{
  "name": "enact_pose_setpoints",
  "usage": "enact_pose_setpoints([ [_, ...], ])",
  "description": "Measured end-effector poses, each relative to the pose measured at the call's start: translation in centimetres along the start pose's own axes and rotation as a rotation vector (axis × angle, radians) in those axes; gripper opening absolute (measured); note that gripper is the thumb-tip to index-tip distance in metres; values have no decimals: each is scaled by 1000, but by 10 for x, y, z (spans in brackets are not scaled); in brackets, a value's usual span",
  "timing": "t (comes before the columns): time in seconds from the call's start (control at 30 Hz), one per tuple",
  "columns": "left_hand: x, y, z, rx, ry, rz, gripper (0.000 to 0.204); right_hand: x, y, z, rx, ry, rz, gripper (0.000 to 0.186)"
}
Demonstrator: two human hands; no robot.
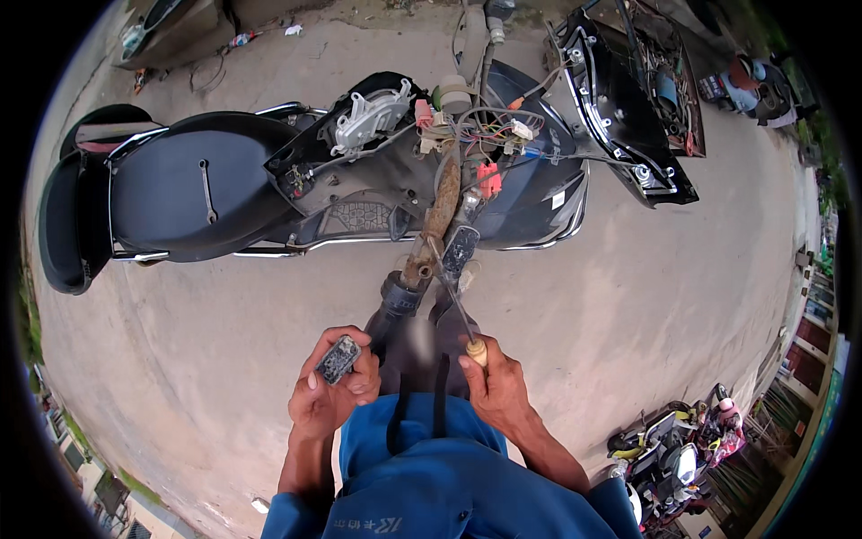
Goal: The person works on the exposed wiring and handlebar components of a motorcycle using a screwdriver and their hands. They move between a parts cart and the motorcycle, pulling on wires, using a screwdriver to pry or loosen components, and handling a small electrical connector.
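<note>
A pale-printed blue shirt (pixel 422 476) hangs over dark trousers (pixel 386 341).

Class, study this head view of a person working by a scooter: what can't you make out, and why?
In the head view:
Underside of the dark block: hidden by the left hand.
Lower end of the pale handle: hidden inside the right hand.
Each of the tangled wires' routes: they overlap.
Separate things in the lower-right cluster: too small and overlapping.
</note>
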State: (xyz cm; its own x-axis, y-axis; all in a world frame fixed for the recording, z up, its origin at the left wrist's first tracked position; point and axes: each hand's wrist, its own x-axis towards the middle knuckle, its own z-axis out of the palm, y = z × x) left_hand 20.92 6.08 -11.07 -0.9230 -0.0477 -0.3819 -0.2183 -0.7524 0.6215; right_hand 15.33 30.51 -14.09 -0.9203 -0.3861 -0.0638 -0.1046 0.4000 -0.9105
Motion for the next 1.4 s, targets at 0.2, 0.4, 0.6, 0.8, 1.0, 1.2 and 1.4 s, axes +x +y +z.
enact_pose_setpoints([
  [0.2, -5, 2, 14, 8, -7, 8, 62, 30, -35, -18, 42, 161, 24, 20],
  [0.4, -4, 1, 20, 13, 25, -7, 58, 113, -41, -8, -125, 189, -71, 44],
  [0.6, -18, 1, 17, 10, 80, 5, 53, 124, -28, 11, -262, 178, -241, 51],
  [0.8, -22, 3, 10, 16, 77, 42, 51, 125, -37, 10, -196, 209, -138, 45],
  [1.0, -21, 5, 9, -16, 59, -8, 50, 138, -38, 4, -166, 147, -53, 48],
  [1.2, -16, 3, 5, -28, 13, -21, 50, 134, -44, 6, -148, 151, 16, 45],
  [1.4, -16, 5, 6, -29, 65, -39, 56, 121, -40, 11, -36, 282, 74, 37],
])
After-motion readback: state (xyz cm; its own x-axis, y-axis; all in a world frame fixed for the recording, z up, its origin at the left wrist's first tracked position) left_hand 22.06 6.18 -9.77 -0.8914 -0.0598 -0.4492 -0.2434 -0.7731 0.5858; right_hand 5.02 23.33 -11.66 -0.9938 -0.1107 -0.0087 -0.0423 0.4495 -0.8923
